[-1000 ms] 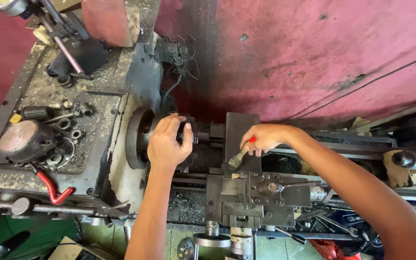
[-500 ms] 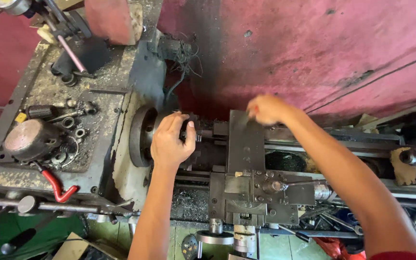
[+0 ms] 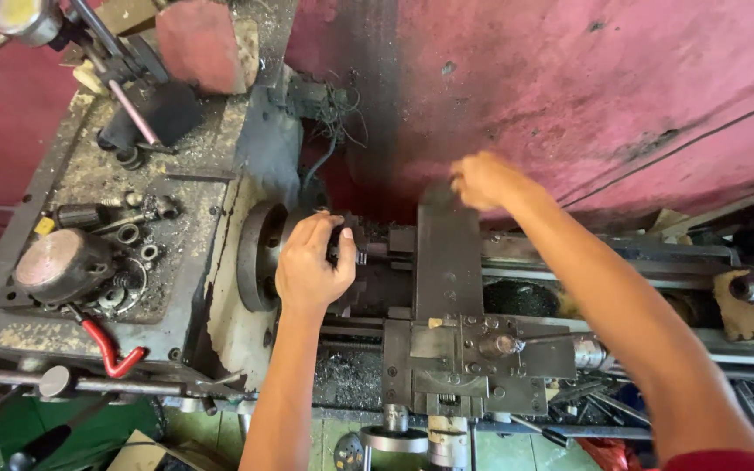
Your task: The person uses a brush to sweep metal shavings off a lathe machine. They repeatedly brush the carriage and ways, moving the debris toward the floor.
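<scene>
Chuck (image 3: 263, 255) on the lathe sits at the headstock's right face, w/ a dark workpiece (image 3: 361, 249) sticking out toward the carriage. Left hand (image 3: 311, 262) is wrapped over the chuck nose/workpiece, fingers curled round it – a closed grip on the part, thumb on the near side. Right hand (image 3: 482, 179) is up at the far end of the cross slide (image 3: 448, 262), by the red wall (image 3: 586, 96); fingers hidden from this angle, can't tell if that grip is spread or pinching anything.

Risks as I read them:
- Hand on chuck = worst one. If the spindle gets power or gets bumped, fingers are in the jaws' path. No guard visible.
- Right forearm crosses over the carriage (image 3: 473, 358) and tool post area; sharp tool edges + swarf there, cut risk if the arm drops.
- Chips and grit all over the bed and headstock top (image 3: 89, 209); oily, so the left grip could slip on the part and knuckles hit the chuck jaws.
- Loose bits on the headstock top near its right edge (rings, sockets, red-handled tool (image 3: 111, 344)) could vibrate off into the chuck.
- Dial gauge stand (image 3: 28, 22) at the far left corner looks perched, could tip.
- Can't see if the part is seated true; if not clamped, it'd throw.
</scene>
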